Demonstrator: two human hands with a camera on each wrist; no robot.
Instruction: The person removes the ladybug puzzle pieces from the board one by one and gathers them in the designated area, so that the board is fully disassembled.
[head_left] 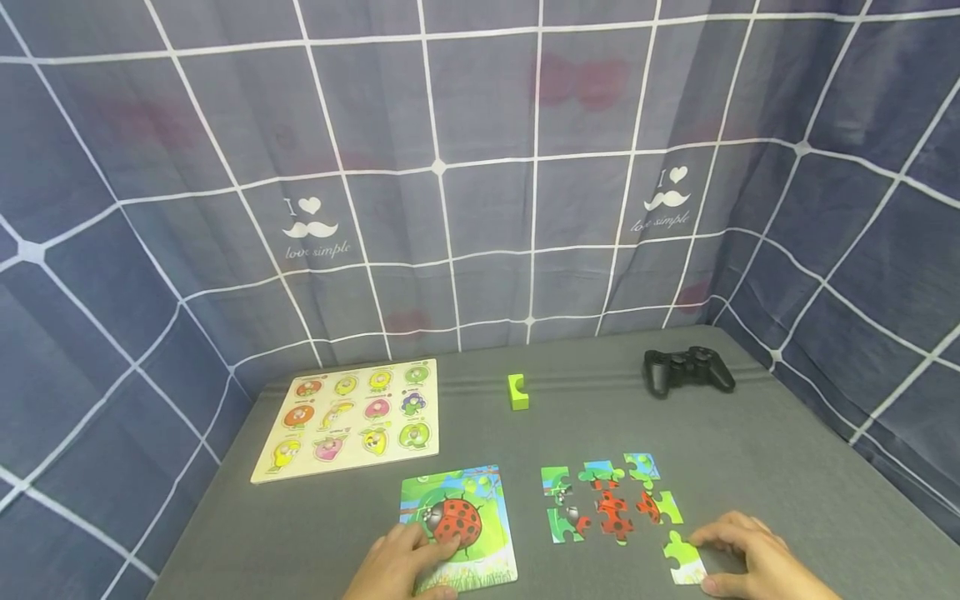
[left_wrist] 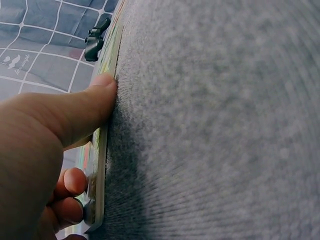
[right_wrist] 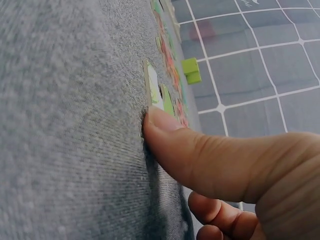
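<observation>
My left hand (head_left: 401, 562) rests on the near left part of a square ladybug picture board (head_left: 480, 533). In the left wrist view, its thumb (left_wrist: 105, 90) lies along the board's edge, with the other fingertips on its face. On the right, my right hand (head_left: 750, 554) pinches a green and white jigsaw piece (head_left: 684, 560) at its right side, finger above and thumb at the lower corner. The right wrist view shows the thumb (right_wrist: 165, 122) against this piece, low on the cloth. Several ladybug jigsaw pieces (head_left: 615, 512) lie in loose rows between the hands, some joined.
A wooden fruit puzzle board (head_left: 345, 417) lies at the back left. Behind the jigsaw stands a small lime-green notched block (head_left: 517, 392). At the back right is a black game controller (head_left: 686, 369). A checked blue curtain (head_left: 480, 208) encloses the grey cloth-covered table (head_left: 585, 425).
</observation>
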